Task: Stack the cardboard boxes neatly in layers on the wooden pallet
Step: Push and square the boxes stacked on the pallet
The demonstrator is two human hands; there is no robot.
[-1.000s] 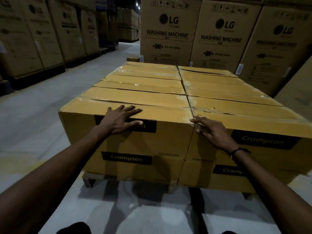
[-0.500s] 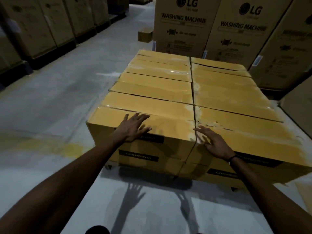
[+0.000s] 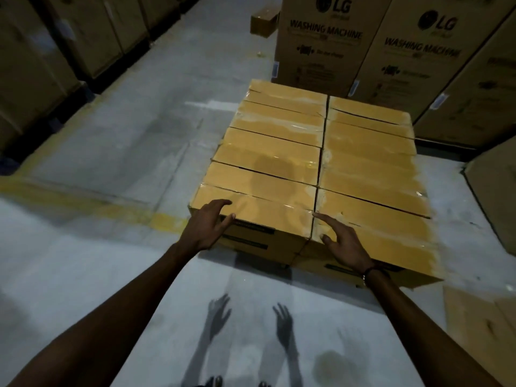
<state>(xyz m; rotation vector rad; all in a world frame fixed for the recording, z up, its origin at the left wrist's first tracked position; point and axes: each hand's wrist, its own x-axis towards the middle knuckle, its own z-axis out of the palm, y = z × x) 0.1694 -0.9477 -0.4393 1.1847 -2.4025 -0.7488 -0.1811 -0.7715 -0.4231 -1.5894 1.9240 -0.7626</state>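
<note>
A dim warehouse floor (image 3: 111,169) carries the stack of boxes (image 3: 312,174), two columns wide, with washing-machine cartons (image 3: 321,43) behind it. The left hand (image 3: 208,226) and right hand (image 3: 344,244) reach to the near top boxes, fingers extended and spread, gripping nothing. The pallet is hidden beneath.

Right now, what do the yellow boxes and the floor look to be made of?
Yellow boxes: corrugated cardboard by the look, matte tan-yellow, with glossy strips along the tops that reflect light, probably clear packing tape. Floor: seemingly bare concrete, grey and mottled, with a worn yellow painted line and scuffs.
</note>
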